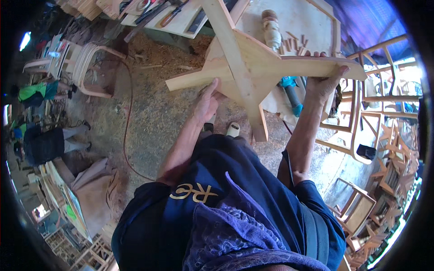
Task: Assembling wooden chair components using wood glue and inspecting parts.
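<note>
A pale wooden cross-shaped frame (257, 74) with several long arms is held up in front of me, tilted over a workbench. My left hand (208, 105) grips it under its left arm, thumb against the lower edge and the other fingers partly hidden behind the wood. Around the right arm, my right hand (322, 86) is closed, with fingertips showing over the top edge and the thumb near the end. Below that arm lies a teal and dark power tool (293, 97), partly covered by the frame.
On the rimmed bench (307, 18) stand a whitish bottle (271, 31) and several short wooden dowels (294, 44). Hand tools lie on a board (176, 20). A hose (131, 99) crosses the floor. Chair frames (357, 117) crowd the right; a person (49, 142) is at left.
</note>
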Tool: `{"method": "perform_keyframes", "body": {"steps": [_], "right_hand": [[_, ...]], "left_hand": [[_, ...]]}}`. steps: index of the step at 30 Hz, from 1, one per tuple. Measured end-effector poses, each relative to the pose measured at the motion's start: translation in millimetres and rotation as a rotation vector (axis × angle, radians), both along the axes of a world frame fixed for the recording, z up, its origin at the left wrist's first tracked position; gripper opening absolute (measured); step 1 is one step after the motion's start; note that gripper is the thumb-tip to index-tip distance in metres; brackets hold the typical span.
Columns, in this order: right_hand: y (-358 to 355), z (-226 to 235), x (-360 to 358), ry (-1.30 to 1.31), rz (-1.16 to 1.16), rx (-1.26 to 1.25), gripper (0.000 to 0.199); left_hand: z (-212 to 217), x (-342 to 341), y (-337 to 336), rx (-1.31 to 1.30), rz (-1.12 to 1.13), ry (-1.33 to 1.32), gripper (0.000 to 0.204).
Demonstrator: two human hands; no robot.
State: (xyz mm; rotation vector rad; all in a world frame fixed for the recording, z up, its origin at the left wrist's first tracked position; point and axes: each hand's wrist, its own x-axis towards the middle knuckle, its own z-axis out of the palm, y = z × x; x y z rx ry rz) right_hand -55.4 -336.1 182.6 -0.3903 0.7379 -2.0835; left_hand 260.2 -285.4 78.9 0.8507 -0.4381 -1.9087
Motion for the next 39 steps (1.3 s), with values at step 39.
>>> {"method": "perform_keyframes", "body": {"steps": [39], "right_hand": [[-5, 23, -20, 0.185, -0.234, -0.073, 0.082]], "left_hand": [[295, 21, 5, -1.722, -0.187, 0.535, 0.012]]}}
